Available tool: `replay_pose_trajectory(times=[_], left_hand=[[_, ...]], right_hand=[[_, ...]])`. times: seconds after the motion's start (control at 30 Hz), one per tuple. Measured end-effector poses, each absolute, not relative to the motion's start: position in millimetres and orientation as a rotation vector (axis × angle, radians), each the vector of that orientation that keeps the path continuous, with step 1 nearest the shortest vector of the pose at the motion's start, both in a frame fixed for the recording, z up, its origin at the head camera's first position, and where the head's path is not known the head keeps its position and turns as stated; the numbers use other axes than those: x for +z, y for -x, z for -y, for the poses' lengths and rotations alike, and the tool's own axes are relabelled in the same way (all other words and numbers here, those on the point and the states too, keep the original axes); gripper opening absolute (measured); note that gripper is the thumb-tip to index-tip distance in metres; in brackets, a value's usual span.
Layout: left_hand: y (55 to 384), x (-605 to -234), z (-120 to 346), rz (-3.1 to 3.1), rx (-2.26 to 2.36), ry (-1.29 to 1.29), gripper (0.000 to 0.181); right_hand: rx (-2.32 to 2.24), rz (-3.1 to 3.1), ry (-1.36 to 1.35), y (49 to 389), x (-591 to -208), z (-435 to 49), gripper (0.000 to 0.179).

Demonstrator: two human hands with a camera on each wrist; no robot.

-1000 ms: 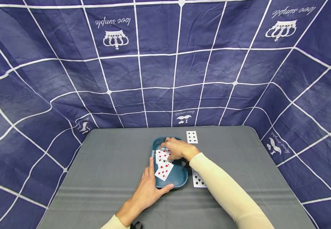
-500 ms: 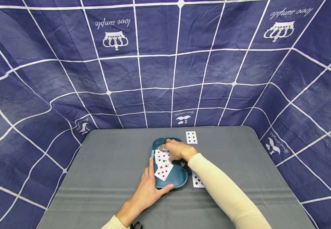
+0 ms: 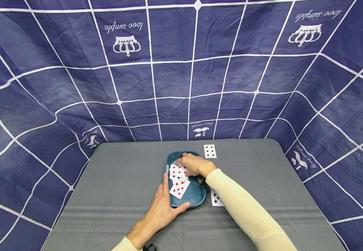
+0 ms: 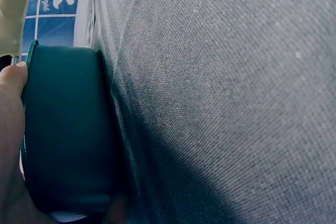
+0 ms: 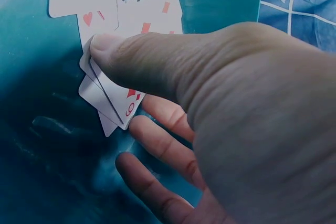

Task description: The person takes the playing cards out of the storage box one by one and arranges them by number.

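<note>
A blue-green tray [image 3: 194,197] sits on the table with several playing cards overlapping inside it, among them diamond cards [image 3: 177,170]. My left hand [image 3: 162,205] holds the tray's near left corner, fingers along its left side and thumb at the near end; the left wrist view shows the tray's outer wall [image 4: 68,124]. Reaching into the tray from the right, my right hand [image 3: 195,164] pinches a diamond card [image 5: 118,95] at the pile's edge. Its thumb [image 5: 113,51] lies on top, with a finger at the opposite edge. More card corners fan out underneath.
A six of spades [image 3: 210,151] lies face up on the table beyond the tray's right corner. Another spade card [image 3: 216,198] lies right of the tray, partly hidden by the right sleeve. A blue gridded cloth [image 3: 175,80] rises behind the grey table [image 3: 121,181].
The fingers of my right hand shift slightly at the top diamond card, and the pile has barely moved. My left hand and the tray stay in place.
</note>
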State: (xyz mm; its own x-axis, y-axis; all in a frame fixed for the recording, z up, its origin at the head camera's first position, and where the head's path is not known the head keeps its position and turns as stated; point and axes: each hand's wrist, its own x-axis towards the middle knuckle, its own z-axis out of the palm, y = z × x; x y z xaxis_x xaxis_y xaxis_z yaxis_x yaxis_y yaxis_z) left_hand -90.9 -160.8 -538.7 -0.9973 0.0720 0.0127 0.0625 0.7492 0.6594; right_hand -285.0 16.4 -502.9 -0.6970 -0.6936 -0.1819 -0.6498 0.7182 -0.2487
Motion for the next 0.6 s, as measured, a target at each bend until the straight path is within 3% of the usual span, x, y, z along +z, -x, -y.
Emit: replay_pose_trajectory(times=[0.37,0.6], left_hand=[[90,-538,161,-2.918,1.122,-0.114,0.151],[90,-539,161,-2.921,1.105,-0.115,0.151]], right_hand=[[-0.244,-2.674,1.07,288,-515,-16,0.063],[-0.232,-2.675,1.06,278,-500,-17,0.071]])
